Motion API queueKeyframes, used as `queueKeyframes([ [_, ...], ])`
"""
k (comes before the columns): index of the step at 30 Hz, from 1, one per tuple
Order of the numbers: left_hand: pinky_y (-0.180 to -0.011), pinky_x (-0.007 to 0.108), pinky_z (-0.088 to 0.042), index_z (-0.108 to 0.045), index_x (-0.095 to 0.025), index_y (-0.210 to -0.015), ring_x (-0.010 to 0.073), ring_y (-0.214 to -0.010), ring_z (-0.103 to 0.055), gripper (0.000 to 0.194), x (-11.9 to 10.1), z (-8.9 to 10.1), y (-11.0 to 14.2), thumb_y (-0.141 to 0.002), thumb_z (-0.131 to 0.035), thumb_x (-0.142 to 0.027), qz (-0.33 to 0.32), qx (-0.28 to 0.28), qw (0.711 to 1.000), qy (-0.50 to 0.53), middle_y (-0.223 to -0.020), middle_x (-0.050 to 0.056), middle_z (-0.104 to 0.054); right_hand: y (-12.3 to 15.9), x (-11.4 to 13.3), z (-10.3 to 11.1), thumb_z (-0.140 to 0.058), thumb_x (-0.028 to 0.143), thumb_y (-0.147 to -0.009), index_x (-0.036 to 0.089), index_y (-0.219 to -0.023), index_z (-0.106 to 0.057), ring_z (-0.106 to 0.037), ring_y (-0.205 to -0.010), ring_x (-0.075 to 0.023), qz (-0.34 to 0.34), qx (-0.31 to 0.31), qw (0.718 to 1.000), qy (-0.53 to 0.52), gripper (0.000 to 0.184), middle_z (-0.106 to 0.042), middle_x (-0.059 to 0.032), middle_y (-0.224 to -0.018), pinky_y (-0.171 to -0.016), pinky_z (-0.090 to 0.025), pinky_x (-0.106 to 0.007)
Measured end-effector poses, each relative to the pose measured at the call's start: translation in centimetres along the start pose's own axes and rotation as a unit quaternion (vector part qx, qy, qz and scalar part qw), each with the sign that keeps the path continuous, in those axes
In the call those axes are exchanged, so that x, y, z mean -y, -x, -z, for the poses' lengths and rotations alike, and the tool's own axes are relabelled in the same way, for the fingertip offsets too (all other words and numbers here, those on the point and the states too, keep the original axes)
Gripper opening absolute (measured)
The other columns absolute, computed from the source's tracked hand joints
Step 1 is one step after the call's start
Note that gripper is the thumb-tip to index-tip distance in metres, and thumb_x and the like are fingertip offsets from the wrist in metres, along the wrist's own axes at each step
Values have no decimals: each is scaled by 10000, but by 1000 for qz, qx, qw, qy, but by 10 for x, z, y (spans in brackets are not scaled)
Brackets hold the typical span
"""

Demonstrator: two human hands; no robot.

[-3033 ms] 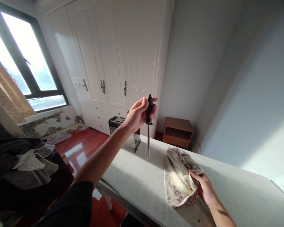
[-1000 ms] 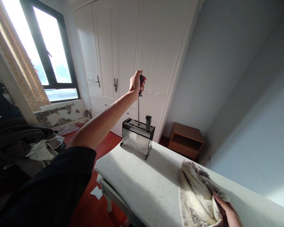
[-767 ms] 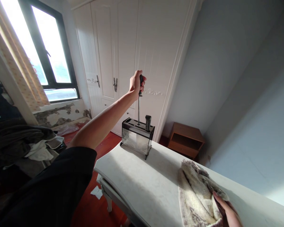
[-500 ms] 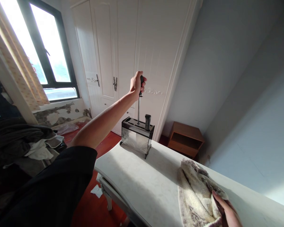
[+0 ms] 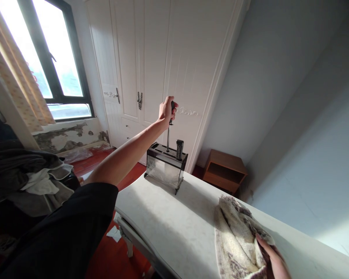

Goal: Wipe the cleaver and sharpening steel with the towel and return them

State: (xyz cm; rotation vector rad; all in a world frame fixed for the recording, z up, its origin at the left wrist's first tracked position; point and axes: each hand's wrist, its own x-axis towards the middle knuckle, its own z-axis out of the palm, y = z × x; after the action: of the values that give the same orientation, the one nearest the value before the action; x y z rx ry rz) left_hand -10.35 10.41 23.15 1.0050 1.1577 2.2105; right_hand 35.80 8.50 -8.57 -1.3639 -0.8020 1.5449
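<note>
My left hand [image 5: 166,110] is closed around the black handle of a honing steel [image 5: 168,137], above the knife block. Its thin metal shaft stands upright, with the lower part inside the block. The knife block [image 5: 164,172] has clear sides and a dark slotted top, and stands at the far end of the white table. A second black handle, a knife handle [image 5: 179,149], sticks up from the block's right end. At the lower right, my right hand [image 5: 275,257] grips a crumpled cream and brown towel [image 5: 235,236]; the thumb lies on top, and the other fingers are hidden.
The white table [image 5: 168,217] runs from the far end to the lower right, beside the wall. Behind it stand a white wardrobe [image 5: 151,58] and a low wooden cabinet [image 5: 225,162]. Piled clothes [image 5: 26,170] lie at left, below the window [image 5: 64,58].
My left hand has come down, and the honing steel's shaft sits deeper in the block. My right hand stays on the towel. The whole view has shifted slightly.
</note>
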Motion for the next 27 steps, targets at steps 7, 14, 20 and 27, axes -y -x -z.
queueKeyframes([
  [7, -348, 216, -182, -506, -175, -592, 43, -310, -236, 383, 13, 8, 3, -873, -501, -436, 6, 2, 1000, 8, -432, -54, -360, 4, 3, -4, -852, 428, -511, 189, -1041, -709, -710, -792, -263, 12, -6, 1000, 15, 599, -746, -15, -787, -668, -570, -324],
  [14, -344, 201, -200, -524, -171, -607, 41, -311, -262, 362, 28, 15, 8, -857, -507, -432, 9, 16, 1000, 8, -444, -54, -379, 10, 6, -8, -847, 423, -468, 189, -978, -718, -681, -937, -301, 23, -29, 999, 34, 576, -750, -34, -856, -725, -557, -339],
  [20, -340, 197, -186, -514, -172, -607, 42, -312, -249, 354, 45, 18, 18, -844, -517, -436, 33, 17, 999, 1, -434, -55, -371, 14, 10, -11, -847, 426, -464, 162, -971, -697, -645, -1047, -340, 18, -32, 999, 38, 592, -752, -55, -880, -821, -553, -370],
  [27, -348, 208, -186, -523, -170, -598, 51, -317, -250, 325, 68, 26, 30, -830, -499, -397, 39, 19, 999, -9, -433, -44, -378, 18, 11, -13, -826, 471, -543, 191, -1035, -683, -675, -1004, -321, 8, -13, 999, 36, 584, -756, -41, -868, -806, -575, -363],
])
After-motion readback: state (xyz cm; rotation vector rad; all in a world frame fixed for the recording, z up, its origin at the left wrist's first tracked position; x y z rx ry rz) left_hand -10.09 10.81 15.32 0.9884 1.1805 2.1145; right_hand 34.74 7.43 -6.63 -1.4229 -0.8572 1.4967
